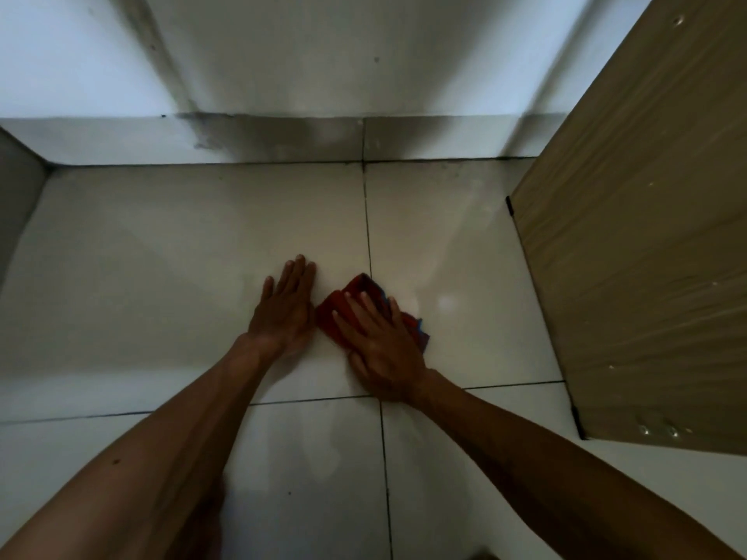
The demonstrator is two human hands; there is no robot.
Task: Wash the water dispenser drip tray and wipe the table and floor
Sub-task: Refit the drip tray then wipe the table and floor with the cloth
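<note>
This looks like a corner of a lived-in room in a home, seen from close to the ground. The floor (pixel 194 244) is laid with large pale glossy tiles split by dark grout lines, and a tiled skirting (pixel 283 141) runs along the foot of a plain white painted wall (pixel 307 50), which carries grey grime streaks near the corner. On the right stands the side panel of a piece of wood-grain laminate furniture (pixel 646 244), with small screw holes showing. The light is dim and indoor.
</note>
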